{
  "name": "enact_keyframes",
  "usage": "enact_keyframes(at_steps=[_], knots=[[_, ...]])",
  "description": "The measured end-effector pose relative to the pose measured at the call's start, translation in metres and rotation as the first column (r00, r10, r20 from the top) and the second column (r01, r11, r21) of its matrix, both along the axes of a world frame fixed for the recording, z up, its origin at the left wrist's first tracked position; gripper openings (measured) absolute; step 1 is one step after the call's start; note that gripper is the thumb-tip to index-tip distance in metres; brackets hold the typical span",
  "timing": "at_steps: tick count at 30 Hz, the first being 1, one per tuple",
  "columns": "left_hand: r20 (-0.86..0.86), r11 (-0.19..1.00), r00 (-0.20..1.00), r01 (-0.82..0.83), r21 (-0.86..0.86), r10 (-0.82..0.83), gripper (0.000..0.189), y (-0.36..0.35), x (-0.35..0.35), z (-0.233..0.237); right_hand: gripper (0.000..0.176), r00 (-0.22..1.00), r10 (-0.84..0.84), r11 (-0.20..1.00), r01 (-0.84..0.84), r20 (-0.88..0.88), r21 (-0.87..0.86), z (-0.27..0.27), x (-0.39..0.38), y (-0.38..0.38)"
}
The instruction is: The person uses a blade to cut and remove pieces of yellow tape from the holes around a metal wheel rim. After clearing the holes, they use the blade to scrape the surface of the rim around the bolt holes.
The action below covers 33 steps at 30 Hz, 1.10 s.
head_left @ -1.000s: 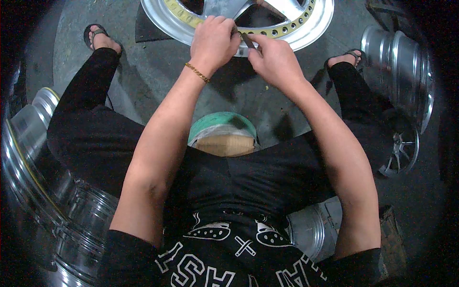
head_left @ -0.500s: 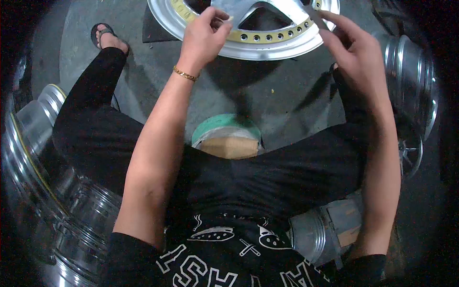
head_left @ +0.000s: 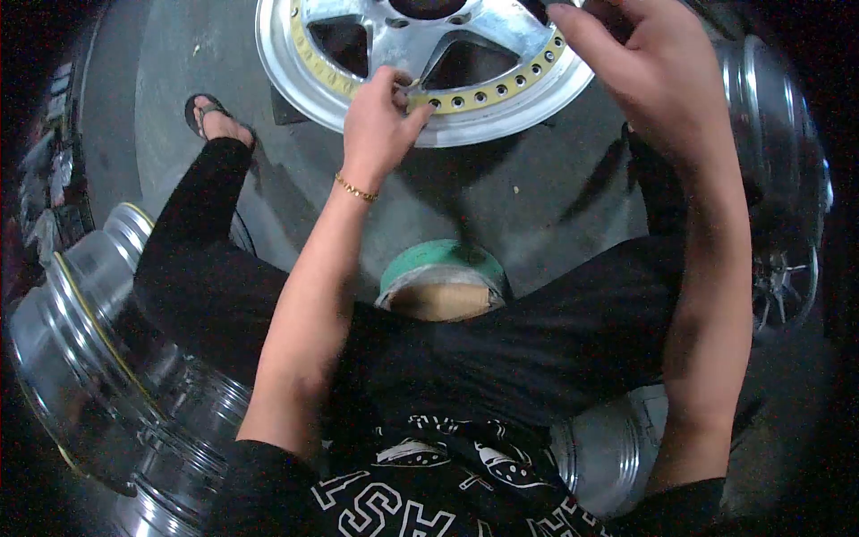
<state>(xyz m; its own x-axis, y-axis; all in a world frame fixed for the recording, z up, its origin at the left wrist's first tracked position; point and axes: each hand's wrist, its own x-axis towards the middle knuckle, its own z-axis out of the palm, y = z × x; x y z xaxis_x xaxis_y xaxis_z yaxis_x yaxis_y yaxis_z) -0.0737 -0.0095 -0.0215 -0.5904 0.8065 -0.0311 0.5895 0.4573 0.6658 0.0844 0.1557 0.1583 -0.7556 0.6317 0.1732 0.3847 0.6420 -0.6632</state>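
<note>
A silver spoked wheel (head_left: 501, 130) lies at the top of the view, with a yellow band (head_left: 315, 67) around its face and a row of holes along the near side. At the near part of this band, my left hand (head_left: 380, 125) pinches a small pale yellow piece between thumb and fingers. My right hand (head_left: 658, 80) is over the wheel's right edge, its fingers curled around a dark, flat tool (head_left: 537, 7) that is mostly cut off by the top of the view.
Shiny wheel rims (head_left: 98, 327) are stacked on my left, and another rim (head_left: 765, 125) stands on the right. Between my legs is a round green-edged object (head_left: 447, 255) with a brown flat piece (head_left: 438, 300) inside. A further metal rim (head_left: 604, 447) sits by my right hip.
The wheel now appears lower and more to the left, so more of its hub shows. My right hand has gone farther up across the rim; my left stays by the yellow band.
</note>
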Motion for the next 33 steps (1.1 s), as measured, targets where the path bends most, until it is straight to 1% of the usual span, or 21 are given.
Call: enact_keyframes(at_steps=[1,2,4,5,6,8,10,11,12,13,14,16,18,20,21,22,24,26,28,30,33], knots=[[0.087,0.998,0.994,-0.063,0.0,0.063,0.041,0.001,0.001,0.007,0.032,1.0,-0.016,1.0,0.016,-0.011,0.004,0.001,0.0,0.002],[0.078,0.999,0.996,-0.049,0.006,0.048,0.041,0.002,0.002,0.014,0.032,1.0,-0.003,1.0,0.004,-0.024,0.023,0.002,-0.002,0.004],[0.19,0.99,0.974,-0.134,0.045,0.123,0.04,-0.001,0.005,0.031,0.031,0.999,-0.003,0.999,0.005,-0.048,0.047,0.001,0.001,0.007],[0.125,0.986,0.989,-0.098,0.133,0.081,0.04,-0.003,0.008,0.037,0.031,0.999,-0.011,0.999,0.012,-0.046,0.033,0.001,0.002,0.009],[0.116,0.987,0.991,-0.088,0.136,0.072,0.04,-0.007,0.013,0.045,0.031,0.999,-0.018,1.0,0.019,-0.045,0.017,0.002,0.003,0.011],[0.164,0.997,0.986,0.009,0.071,-0.021,0.04,-0.014,0.028,0.065,0.03,0.998,-0.004,0.998,0.007,-0.06,0.055,0.004,0.005,0.015],[0.193,0.992,0.977,0.078,0.094,-0.096,0.04,-0.022,0.052,0.08,0.029,0.998,0.011,0.995,-0.005,-0.067,0.096,0.0,0.006,0.023],[0.193,0.988,0.97,0.132,0.086,-0.146,0.037,-0.029,0.063,0.083,0.028,0.994,0.036,0.999,-0.035,-0.108,0.008,-0.009,0.006,0.032],[0.29,0.984,0.942,0.146,0.104,-0.171,0.032,-0.033,0.074,0.088,0.027,0.987,0.058,0.995,-0.07,-0.15,-0.078,-0.015,0.006,0.038],[0.364,0.99,0.92,0.135,0.05,-0.144,0.029,-0.038,0.086,0.093,0.025,0.989,0.058,0.998,-0.057,-0.139,0.007,-0.017,0.008,0.039],[0.433,0.992,0.895,0.126,-0.007,-0.11,0.026,-0.042,0.095,0.096,0.025,0.988,0.051,0.999,-0.049,-0.145,0.013,-0.016,0.01,0.041],[0.443,0.987,0.891,0.145,-0.073,-0.098,0.021,-0.051,0.108,0.097,0.026,0.99,0.048,0.994,-0.06,-0.129,-0.089,-0.013,0.012,0.041],[0.404,0.982,0.903,0.179,-0.05,-0.144,0.018,-0.058,0.108,0.095,0.027,0.993,0.034,0.995,-0.044,-0.116,-0.09,-0.007,0.013,0.038],[0.266,0.956,0.921,0.295,-0.001,-0.284,0.016,-0.065,0.104,0.079,0.027,0.996,0.015,0.994,-0.024,-0.084,-0.108,-0.006,0.013,0.037],[0.236,0.952,0.924,0.307,0.012,-0.301,0.012,-0.065,0.102,0.07,0.027,0.996,0.016,0.994,-0.025,-0.089,-0.106,-0.006,0.012,0.036],[0.233,0.951,0.924,0.308,0.014,-0.303,0.012,-0.063,0.099,0.059,0.028,0.997,0.023,0.998,-0.027,-0.069,-0.063,-0.007,0.012,0.037],[0.174,0.919,0.906,0.394,-0.021,-0.385,0.016,-0.056,0.094,0.042,0.029,0.999,0.03,0.999,-0.03,-0.04,-0.016,-0.015,0.015,0.038],[0.192,0.916,0.901,0.401,-0.025,-0.389,0.019,-0.049,0.096,0.033,0.036,0.998,0.032,0.992,-0.025,-0.056,0.128,-0.027,0.016,0.041],[0.212,0.911,0.893,0.411,-0.027,-0.397,0.023,-0.046,0.101,0.028,0.037,0.997,0.034,0.994,-0.027,-0.068,0.107,-0.03,0.015,0.041],[0.114,0.892,0.893,0.446,-0.078,-0.436,0.028,-0.05,0.108,0.025,0.037,0.996,0.037,0.996,-0.03,-0.081,0.086,-0.03,0.014,0.041],[0.131,0.884,0.883,0.461,-0.071,-0.45,0.026,-0.055,0.115,0.013,0.037,0.995,0.04,0.998,-0.034,-0.092,0.061,-0.032,0.011,0.042]])
